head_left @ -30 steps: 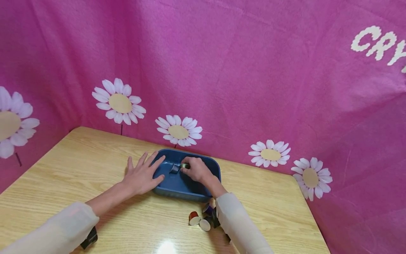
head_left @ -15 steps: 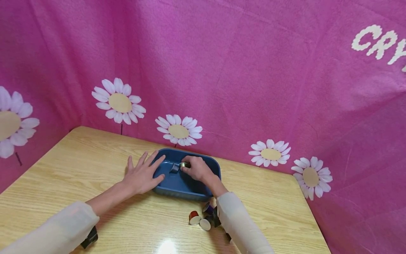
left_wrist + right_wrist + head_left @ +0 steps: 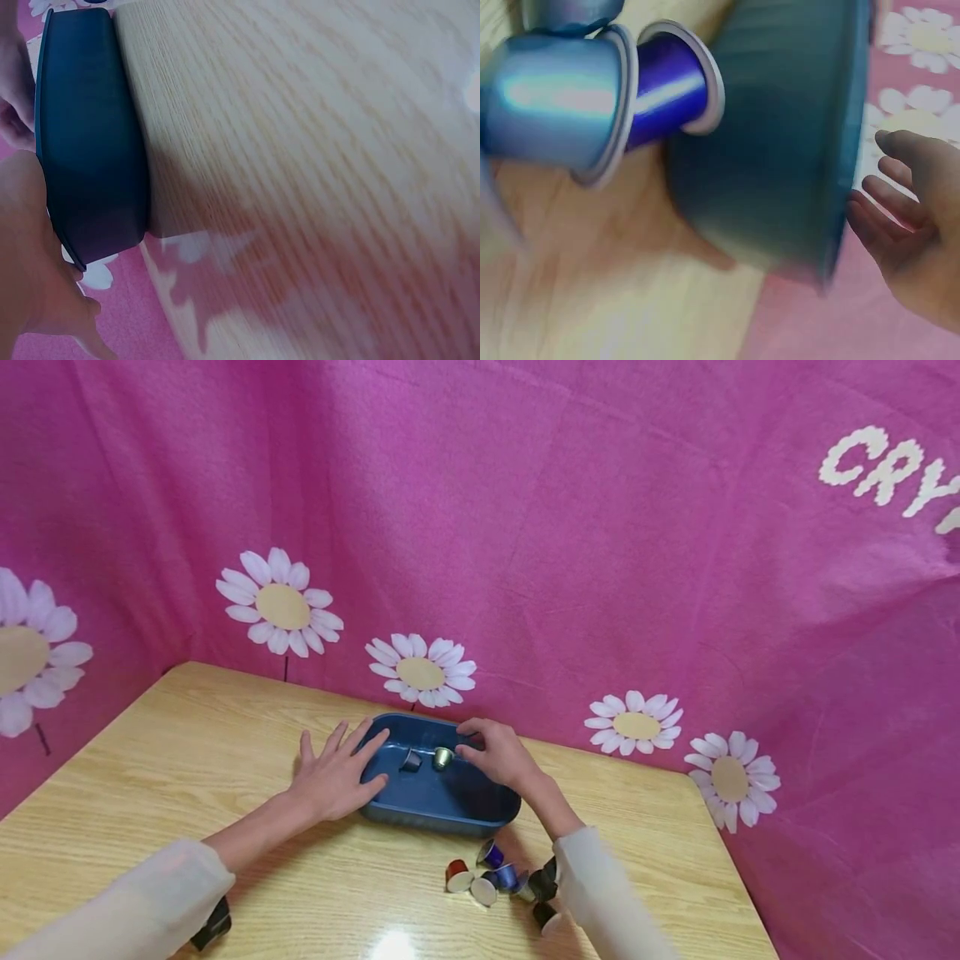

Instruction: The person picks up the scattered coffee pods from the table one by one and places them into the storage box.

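A dark blue rectangular tub (image 3: 438,818) stands toward the back of the table. Inside it lie a grey coffee capsule (image 3: 410,762) and, just to its right, a gold-green coffee capsule (image 3: 442,758). My left hand (image 3: 333,779) rests with spread fingers at the tub's left rim. Over the right side of the tub is my right hand (image 3: 501,755), its fingers loosely bent with nothing between them. In the right wrist view, the fingertips (image 3: 885,139) of that hand are beside the rim.
Several coffee capsules lie in front of the tub, among them a red one (image 3: 457,874), a purple one (image 3: 491,854) and a blue one (image 3: 507,877). A black capsule (image 3: 545,916) lies near my right sleeve (image 3: 603,885). A pink flowered cloth (image 3: 525,568) hangs behind the table (image 3: 337,893).
My right hand has let go of the gold-green capsule, which stays in the tub, and has moved right and away from it. More capsules now show beside the right sleeve. My left hand stays put.
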{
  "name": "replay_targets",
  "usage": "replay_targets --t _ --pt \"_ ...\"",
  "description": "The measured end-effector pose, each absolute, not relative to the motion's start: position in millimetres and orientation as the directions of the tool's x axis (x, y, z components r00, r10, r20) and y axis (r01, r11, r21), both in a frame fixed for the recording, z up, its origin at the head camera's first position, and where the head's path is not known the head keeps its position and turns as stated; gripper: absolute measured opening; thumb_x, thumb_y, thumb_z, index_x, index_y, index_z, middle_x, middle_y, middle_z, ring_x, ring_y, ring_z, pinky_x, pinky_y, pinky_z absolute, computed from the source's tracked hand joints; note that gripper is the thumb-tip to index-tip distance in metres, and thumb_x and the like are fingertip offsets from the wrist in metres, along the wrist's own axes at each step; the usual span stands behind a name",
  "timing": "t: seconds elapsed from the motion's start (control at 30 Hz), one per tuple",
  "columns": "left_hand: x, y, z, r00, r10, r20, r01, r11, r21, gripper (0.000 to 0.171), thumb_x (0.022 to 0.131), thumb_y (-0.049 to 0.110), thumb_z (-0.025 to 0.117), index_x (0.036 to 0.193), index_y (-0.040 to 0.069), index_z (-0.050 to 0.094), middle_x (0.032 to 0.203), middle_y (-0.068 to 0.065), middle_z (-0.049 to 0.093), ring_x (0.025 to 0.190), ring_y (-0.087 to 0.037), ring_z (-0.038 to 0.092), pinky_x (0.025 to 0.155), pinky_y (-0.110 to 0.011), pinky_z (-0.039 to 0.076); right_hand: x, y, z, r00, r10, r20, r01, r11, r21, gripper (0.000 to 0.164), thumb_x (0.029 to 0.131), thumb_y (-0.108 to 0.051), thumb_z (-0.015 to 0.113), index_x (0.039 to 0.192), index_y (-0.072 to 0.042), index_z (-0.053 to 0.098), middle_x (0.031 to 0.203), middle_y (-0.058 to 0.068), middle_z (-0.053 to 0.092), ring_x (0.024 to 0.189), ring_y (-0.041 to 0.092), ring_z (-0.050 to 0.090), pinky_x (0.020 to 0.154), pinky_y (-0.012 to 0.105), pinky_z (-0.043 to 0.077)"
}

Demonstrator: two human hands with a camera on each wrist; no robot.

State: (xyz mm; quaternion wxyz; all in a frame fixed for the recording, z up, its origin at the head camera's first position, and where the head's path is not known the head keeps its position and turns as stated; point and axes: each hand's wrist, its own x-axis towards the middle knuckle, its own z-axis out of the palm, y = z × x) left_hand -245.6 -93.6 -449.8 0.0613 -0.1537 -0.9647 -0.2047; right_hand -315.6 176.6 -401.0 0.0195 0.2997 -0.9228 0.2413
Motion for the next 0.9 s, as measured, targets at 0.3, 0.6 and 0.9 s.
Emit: replay_targets --t 0.3,0.6,0.9 --pt "-245.6 -94.5 -448.3 -0.945 0.273 0.181 0.322 0.874 0.363 0.071 0.095 0.043 0.060 0.156 0.014 0.037 0.161 -0.018 0.025 0.144 -0.050 0.018 0.101 -0.081 0.001 -285.8 214.1 -372.6 -0.844 -0.492 0.214 -0.526 0.679 -0.512 0.036 0.093 -0.014 0.072 0.126 0.000 0.064 0.122 0.016 0.065 0.111 0.036 0.063 0.092 0.048 0.053" --pt "-243.9 -94.1 -450.2 -0.941 0.277 0.194 0.330 0.876 0.351 0.070 0.094 0.043 0.060 0.155 0.015 0.039 0.160 -0.019 0.027 0.143 -0.050 0.021 0.101 -0.082 0.004 -243.0 249.0 -379.4 -0.879 -0.444 0.175 -0.463 0.704 -0.538 0.041 0.090 -0.014 0.075 0.127 -0.001 0.063 0.124 0.013 0.065 0.111 0.035 0.064 0.090 0.046 0.054" --pt "-244.8 -93.9 -450.3 -0.938 0.280 0.204 0.336 0.875 0.349 0.070 0.094 0.043 0.060 0.155 0.015 0.039 0.160 -0.019 0.027 0.143 -0.050 0.020 0.100 -0.082 0.003 -203.3 268.9 -392.4 -0.905 -0.422 0.060 -0.384 0.746 -0.545 0.046 0.086 -0.018 0.079 0.124 0.002 0.063 0.122 0.018 0.065 0.106 0.040 0.064 0.082 0.045 0.057"
